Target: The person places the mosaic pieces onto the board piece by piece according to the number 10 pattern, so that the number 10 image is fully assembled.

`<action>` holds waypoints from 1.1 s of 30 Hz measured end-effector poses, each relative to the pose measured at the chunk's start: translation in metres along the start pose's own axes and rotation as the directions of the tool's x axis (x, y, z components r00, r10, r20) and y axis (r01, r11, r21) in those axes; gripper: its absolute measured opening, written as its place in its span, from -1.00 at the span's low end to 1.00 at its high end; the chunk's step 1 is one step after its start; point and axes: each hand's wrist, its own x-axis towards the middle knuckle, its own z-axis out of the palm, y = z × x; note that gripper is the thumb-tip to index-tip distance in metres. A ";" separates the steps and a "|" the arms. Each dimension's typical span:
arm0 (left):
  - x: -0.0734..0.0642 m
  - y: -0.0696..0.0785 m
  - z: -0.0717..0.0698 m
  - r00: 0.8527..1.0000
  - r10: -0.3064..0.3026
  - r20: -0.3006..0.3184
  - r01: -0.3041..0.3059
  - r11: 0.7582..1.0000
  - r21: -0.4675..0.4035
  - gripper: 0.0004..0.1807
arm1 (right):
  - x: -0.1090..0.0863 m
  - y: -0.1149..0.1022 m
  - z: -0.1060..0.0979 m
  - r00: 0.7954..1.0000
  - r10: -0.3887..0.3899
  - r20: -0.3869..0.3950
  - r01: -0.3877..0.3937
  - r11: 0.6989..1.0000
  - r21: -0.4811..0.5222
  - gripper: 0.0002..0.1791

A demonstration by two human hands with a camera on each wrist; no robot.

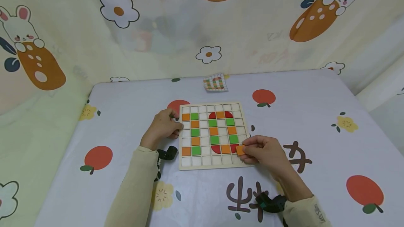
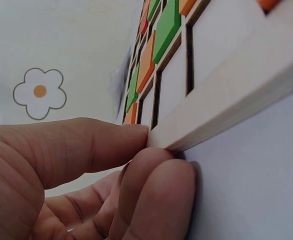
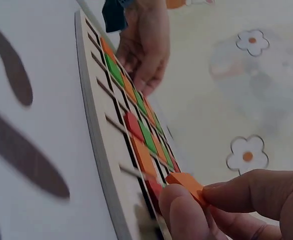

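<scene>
A pale wooden grid board [image 1: 195, 167] lies flat on the table, several coloured tiles set in its cells. Orange and green tiles run down its left columns; farther right, a ring of orange and green has rounded red tiles [image 1: 215, 149] at its corners. My left hand [image 1: 162, 127] pinches the board's left edge, the thumb [image 2: 106, 145] against the frame, seen in the left wrist view. Between thumb and fingers my right hand [image 1: 265, 153] holds an orange square tile [image 3: 186, 186], tilted, over the board's lower right part. The fingers partly cover the cells there.
Behind the board, a small printed card [image 1: 215, 83] with a coloured grid pattern lies near the table's back edge. A white cloth [image 1: 126, 115] printed with fruit and flowers covers the table. Patterned curtains [image 1: 170, 45] hang behind it. Each wrist carries a black device [image 1: 271, 203].
</scene>
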 end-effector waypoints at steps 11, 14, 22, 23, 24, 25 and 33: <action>-0.001 0.001 -0.001 1.000 -0.001 0.006 0.001 1.000 0.001 -0.64 | 0.017 -0.024 0.056 0.998 -0.018 0.068 0.024 0.995 -0.096 -0.83; 0.000 0.001 -0.001 1.000 -0.001 0.005 0.001 1.000 -0.002 -0.64 | 0.021 -0.027 0.067 0.996 -0.025 0.085 0.035 0.993 -0.110 -0.88; 0.001 0.000 0.000 1.000 0.004 0.005 -0.004 1.000 -0.004 -0.63 | 0.027 -0.028 0.081 0.996 -0.024 0.084 0.038 0.984 -0.172 -0.95; 0.001 0.000 -0.001 1.000 0.006 0.007 -0.006 1.000 -0.008 -0.63 | 0.027 -0.028 0.082 0.997 -0.018 0.080 0.032 0.984 -0.177 -0.96; 0.001 0.000 -0.001 1.000 0.006 0.009 -0.006 1.000 -0.013 -0.63 | 0.027 -0.028 0.082 0.997 -0.012 0.077 0.026 0.983 -0.180 -0.96; 0.001 0.000 -0.001 1.000 0.008 0.012 -0.007 1.000 -0.019 -0.63 | 0.027 -0.029 0.083 0.997 -0.008 0.075 0.022 0.983 -0.183 -0.96; 0.002 -0.001 -0.003 1.000 -0.005 0.023 0.006 0.999 -0.041 -0.61 | 0.026 -0.030 0.085 0.997 0.005 0.075 0.008 0.983 -0.182 -0.94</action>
